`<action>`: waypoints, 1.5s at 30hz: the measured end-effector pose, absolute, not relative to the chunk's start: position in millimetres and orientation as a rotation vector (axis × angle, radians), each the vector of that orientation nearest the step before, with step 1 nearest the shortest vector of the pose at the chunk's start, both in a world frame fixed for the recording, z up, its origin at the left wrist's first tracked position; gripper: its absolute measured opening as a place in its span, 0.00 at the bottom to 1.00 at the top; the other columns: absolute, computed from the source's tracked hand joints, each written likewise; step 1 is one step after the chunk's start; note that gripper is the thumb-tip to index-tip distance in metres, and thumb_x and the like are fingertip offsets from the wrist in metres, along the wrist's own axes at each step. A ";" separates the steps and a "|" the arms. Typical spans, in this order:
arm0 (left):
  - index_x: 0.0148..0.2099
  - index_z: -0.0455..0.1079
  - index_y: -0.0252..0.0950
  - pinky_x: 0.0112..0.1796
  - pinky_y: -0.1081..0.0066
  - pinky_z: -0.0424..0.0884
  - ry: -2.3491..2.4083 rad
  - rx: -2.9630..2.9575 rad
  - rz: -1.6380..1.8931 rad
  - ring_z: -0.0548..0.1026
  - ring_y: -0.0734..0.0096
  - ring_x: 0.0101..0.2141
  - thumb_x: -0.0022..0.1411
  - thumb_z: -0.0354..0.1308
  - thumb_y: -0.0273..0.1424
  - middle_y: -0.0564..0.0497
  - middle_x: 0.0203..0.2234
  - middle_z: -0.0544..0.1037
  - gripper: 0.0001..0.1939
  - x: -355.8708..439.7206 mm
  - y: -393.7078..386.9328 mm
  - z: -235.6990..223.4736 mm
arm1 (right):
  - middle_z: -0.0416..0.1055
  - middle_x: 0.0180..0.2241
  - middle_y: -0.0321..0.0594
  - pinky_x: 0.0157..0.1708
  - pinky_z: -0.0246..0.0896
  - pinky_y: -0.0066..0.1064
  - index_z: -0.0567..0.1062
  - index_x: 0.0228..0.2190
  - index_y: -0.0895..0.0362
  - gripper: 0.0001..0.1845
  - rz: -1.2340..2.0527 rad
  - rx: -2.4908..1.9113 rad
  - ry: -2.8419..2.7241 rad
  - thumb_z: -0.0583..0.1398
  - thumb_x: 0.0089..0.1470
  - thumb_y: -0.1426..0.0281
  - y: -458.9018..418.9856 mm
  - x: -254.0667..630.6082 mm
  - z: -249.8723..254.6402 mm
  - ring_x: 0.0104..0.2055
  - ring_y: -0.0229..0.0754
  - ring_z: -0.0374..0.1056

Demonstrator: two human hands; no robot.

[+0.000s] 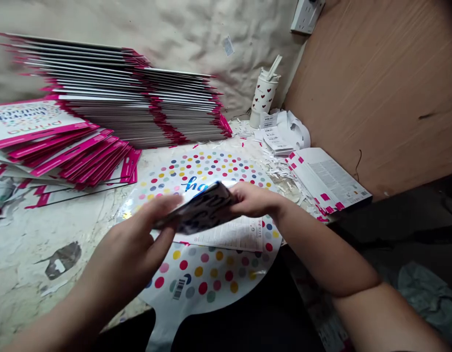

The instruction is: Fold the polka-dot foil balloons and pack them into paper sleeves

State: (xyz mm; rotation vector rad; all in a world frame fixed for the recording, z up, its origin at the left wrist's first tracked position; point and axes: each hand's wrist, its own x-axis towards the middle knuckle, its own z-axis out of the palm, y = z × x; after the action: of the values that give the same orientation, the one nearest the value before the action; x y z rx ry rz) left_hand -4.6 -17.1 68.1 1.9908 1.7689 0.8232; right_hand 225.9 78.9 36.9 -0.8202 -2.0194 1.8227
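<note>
My left hand (138,239) pinches the left end of a folded foil balloon (200,215), thumb below and fingers above. My right hand (253,199) grips its right end between thumb and fingers. The folded foil is dark and shiny, with blurred lettering, and it is tilted up to the right. Beneath both hands a flat round foil balloon (207,286) with coloured dots and blue script lies on the table, its tail hanging over the front edge. On this balloon rests a white printed card sleeve (229,237), partly hidden by the hands.
Tall stacks of pink-edged card sleeves (189,107) stand against the back wall, with fanned sleeves (82,156) at left. A heart-patterned cup (263,98), a label roll (284,129) and paper scraps lie at the back right. More sleeves (328,178) lie beside the wooden panel (387,88).
</note>
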 end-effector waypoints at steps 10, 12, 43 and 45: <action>0.63 0.50 0.25 0.53 0.41 0.53 1.414 2.493 0.200 0.48 0.38 0.60 0.60 0.46 0.47 0.30 0.62 0.50 0.37 93.0 -28.0 -30.4 | 0.76 0.30 0.40 0.36 0.69 0.31 0.74 0.33 0.61 0.06 1.534 -1.425 -1.402 0.61 0.48 0.75 118.9 253.8 -9.6 0.32 0.38 0.73; 0.64 0.51 0.34 0.55 0.39 0.44 1.227 2.449 0.093 0.44 0.42 0.62 0.60 0.46 0.48 0.37 0.62 0.49 0.35 63.4 -15.6 -30.4 | 0.77 0.31 0.40 0.35 0.69 0.29 0.74 0.33 0.61 0.09 1.598 -1.334 -1.356 0.63 0.45 0.75 118.7 259.8 -7.3 0.31 0.37 0.73; 0.26 0.62 0.36 0.29 0.66 0.60 1.454 2.880 0.514 0.64 0.68 0.24 0.62 0.46 0.32 0.52 0.20 0.66 0.13 20.6 -13.7 15.0 | 0.71 0.19 0.33 0.21 0.63 0.25 0.73 0.24 0.62 0.12 2.036 -1.176 -2.440 0.69 0.35 0.71 155.6 173.0 49.7 0.22 0.34 0.67; 0.27 0.62 0.36 0.29 0.66 0.60 1.473 2.831 0.492 0.65 0.68 0.25 0.63 0.45 0.31 0.51 0.21 0.67 0.12 21.9 -15.8 17.5 | 0.68 0.18 0.31 0.20 0.59 0.22 0.72 0.24 0.61 0.11 1.814 -1.137 -2.479 0.68 0.38 0.70 150.1 164.5 54.4 0.21 0.31 0.63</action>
State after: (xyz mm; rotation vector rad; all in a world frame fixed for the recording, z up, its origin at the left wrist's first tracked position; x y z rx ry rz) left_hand 21.9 -15.8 17.5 2.8314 1.4727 0.4917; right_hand 164.5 150.1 54.4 -1.1371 -2.4786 1.8139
